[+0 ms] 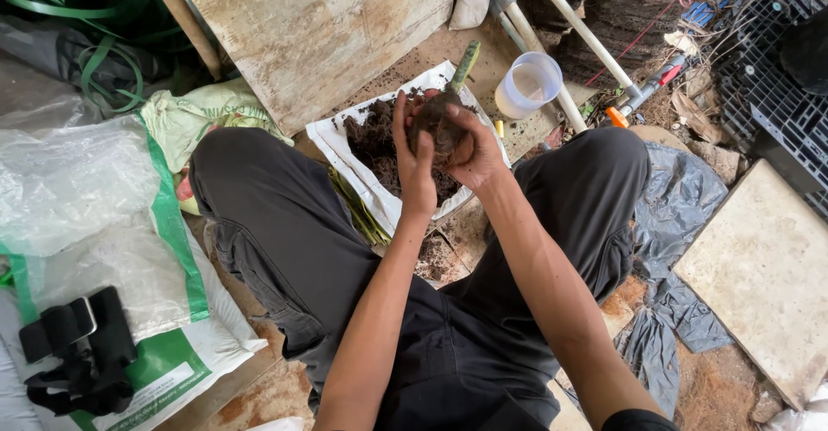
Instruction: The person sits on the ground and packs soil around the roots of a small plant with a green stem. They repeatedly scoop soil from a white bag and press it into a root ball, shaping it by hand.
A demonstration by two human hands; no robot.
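Both my hands cup a dark clump of soil around the base of a green plant cutting that sticks up and away from me. My left hand presses the clump from the left; my right hand wraps it from the right. The hands are held over a white sack spread open on the ground with a pile of dark soil on it. My knees in dark trousers flank the sack.
A translucent plastic cup stands beyond the sack by white pipes. A worn board leans at the top. Green-and-white bags and a black strapped device lie left. A concrete slab and black plastic sheet lie right.
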